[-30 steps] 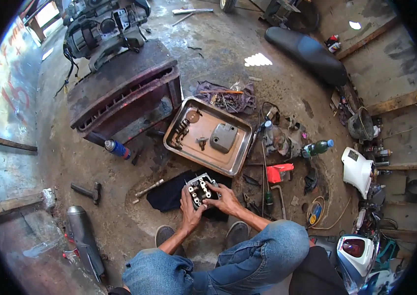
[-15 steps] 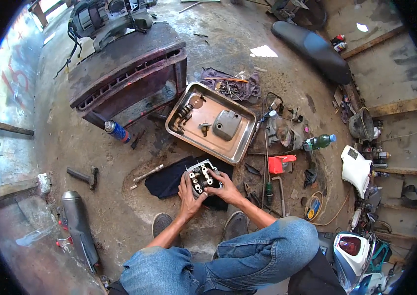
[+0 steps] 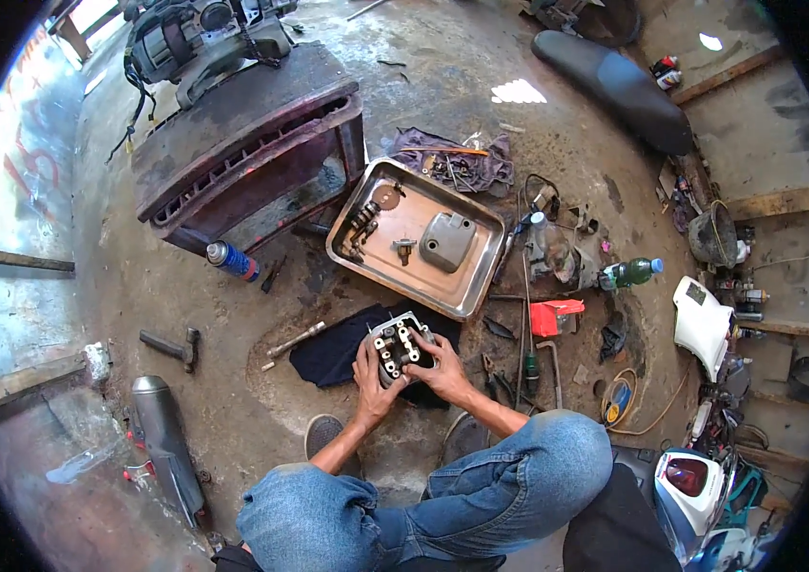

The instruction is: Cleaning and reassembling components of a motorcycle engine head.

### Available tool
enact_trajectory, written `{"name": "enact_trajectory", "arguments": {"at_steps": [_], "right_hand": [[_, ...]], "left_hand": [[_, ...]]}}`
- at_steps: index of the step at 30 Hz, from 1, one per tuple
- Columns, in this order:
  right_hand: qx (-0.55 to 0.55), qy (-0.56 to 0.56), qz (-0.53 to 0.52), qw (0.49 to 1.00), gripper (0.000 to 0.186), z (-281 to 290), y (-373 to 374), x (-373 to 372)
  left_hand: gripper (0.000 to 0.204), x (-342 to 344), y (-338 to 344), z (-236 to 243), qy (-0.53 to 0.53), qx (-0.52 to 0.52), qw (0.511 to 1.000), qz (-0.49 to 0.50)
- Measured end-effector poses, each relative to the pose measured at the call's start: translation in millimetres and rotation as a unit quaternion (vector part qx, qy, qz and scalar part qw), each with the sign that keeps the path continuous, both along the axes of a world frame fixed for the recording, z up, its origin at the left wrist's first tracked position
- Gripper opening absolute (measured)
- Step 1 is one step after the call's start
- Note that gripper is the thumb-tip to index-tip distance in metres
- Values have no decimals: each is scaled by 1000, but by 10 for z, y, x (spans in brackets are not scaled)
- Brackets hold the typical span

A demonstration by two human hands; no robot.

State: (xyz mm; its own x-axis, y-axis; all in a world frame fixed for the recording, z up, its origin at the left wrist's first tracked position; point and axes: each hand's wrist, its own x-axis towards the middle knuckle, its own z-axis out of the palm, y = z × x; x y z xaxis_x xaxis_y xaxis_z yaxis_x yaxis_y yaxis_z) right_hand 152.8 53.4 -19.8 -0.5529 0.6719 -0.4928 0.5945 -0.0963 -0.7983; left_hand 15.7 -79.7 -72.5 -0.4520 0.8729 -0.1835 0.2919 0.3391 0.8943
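Note:
Between my two hands is a silver-grey engine cylinder head (image 3: 399, 345), its hollow side with the bolt posts facing up. My left hand (image 3: 373, 383) grips its near left side, fingers wrapped along the edge. My right hand (image 3: 442, 370) clasps the right side, with the thumb reaching over the near rim. A dark cloth (image 3: 326, 355) lies spread beneath it on the floor. Just beyond stands a metal tray (image 3: 359, 269) holding a grey valve cover (image 3: 447, 242), a small metal part (image 3: 404, 251), a round sprocket (image 3: 386, 196) and a dark camshaft (image 3: 364, 217).
Left of me lie a hammer (image 3: 176, 348), an exhaust muffler (image 3: 164, 439) and a socket extension bar (image 3: 295, 345). A blue spray can (image 3: 232, 260) stands by a dark stand (image 3: 252, 181). To the right are a red box (image 3: 554, 316), a green bottle (image 3: 630, 274) and a screwdriver (image 3: 531, 370).
The view has shifted slightly, so the surroundings sit a little further right. Both hands keep their hold on the cylinder head, which stays in nearly the same place over the cloth.

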Motion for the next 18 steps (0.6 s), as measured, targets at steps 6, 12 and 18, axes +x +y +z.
{"name": "enact_trajectory", "arguments": {"at_steps": [6, 12, 18], "right_hand": [[17, -27, 0, 999, 81, 132, 17, -26], [3, 11, -7, 1000, 82, -66, 24, 41], [-18, -10, 4, 1000, 83, -31, 80, 23]], "left_hand": [[101, -4, 50, 147, -20, 0, 1000, 10], [104, 108, 69, -35, -12, -2, 999, 39], [103, 95, 44, -62, -11, 23, 999, 42]]}}
